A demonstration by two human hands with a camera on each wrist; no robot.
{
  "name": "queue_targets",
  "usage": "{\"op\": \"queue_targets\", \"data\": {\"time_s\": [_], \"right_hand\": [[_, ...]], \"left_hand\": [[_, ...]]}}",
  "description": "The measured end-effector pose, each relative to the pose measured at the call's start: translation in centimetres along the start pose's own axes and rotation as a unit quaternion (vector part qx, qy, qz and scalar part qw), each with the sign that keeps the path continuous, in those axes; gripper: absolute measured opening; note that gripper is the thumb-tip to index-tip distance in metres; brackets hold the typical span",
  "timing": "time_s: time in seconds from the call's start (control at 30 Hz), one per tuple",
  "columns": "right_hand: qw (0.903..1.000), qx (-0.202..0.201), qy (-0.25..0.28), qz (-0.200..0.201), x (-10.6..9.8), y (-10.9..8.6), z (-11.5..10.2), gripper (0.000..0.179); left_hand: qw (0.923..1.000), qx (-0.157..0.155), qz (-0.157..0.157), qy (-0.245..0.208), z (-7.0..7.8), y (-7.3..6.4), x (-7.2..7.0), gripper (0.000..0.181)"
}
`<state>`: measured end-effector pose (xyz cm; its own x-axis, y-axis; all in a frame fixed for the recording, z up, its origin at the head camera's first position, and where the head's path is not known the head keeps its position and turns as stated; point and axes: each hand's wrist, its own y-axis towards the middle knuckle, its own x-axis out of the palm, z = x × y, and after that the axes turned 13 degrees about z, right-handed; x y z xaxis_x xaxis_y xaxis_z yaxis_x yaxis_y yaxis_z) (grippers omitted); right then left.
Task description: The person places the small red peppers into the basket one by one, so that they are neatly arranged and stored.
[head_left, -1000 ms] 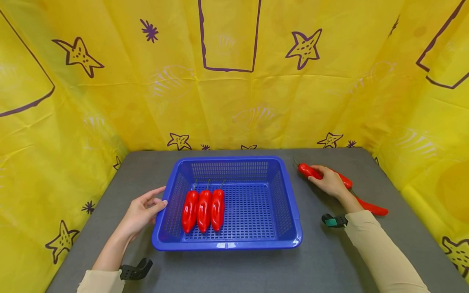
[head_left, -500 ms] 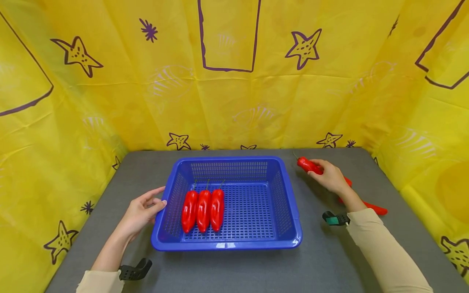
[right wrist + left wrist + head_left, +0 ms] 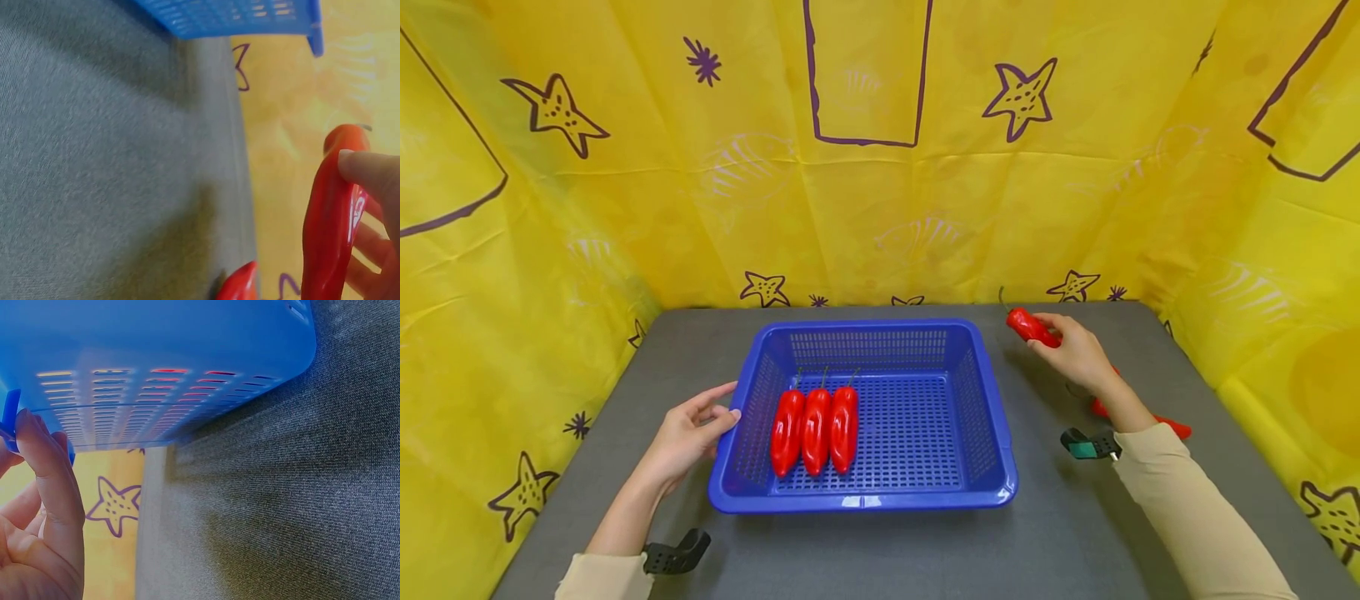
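My left hand [image 3: 688,435] grips the left rim of a blue plastic basket [image 3: 865,502], thumb on top and fingers beneath, as the left wrist view shows. Inside the basket, three glossy red chili peppers [image 3: 816,432] lie side by side at the left, stems toward the back. To the right of the basket my right hand [image 3: 1078,354] pinches another red chili pepper [image 3: 331,219] between thumb and fingers, its stem pointing to the back left. In the right wrist view this pepper is held up off the table. More red pepper [image 3: 1172,427] lies on the table, partly hidden by the right forearm.
The grey table [image 3: 865,558] carries the basket near its middle. A yellow patterned cloth [image 3: 880,225] hangs close behind the table and along both sides. Each wrist wears a black strap-mounted device, such as the left one [image 3: 677,552].
My right hand has lifted the pepper off the table, moving slightly up and back. Its lower end has come away from the peppers on the table. My left hand and the basket stay put.
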<state>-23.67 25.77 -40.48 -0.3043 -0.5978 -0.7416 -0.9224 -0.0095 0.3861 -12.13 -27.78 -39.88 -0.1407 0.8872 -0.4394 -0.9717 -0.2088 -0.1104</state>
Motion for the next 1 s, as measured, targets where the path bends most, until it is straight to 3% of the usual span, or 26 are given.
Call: {"op": "queue_targets", "data": {"time_s": [0.27, 1.0], "right_hand": [[0.9997, -0.025, 0.004, 0.004, -0.6, 0.6, -2.1, 0.051], [0.9990, -0.034, 0.028, -0.005, -1.8, 1.2, -7.9, 0.055]], "left_hand": [[1.0000, -0.001, -0.001, 0.001, 0.1, 0.1, 0.0, 0.063], [1.0000, -0.008, -0.003, -0.002, 0.2, -0.1, -0.1, 0.064]]}}
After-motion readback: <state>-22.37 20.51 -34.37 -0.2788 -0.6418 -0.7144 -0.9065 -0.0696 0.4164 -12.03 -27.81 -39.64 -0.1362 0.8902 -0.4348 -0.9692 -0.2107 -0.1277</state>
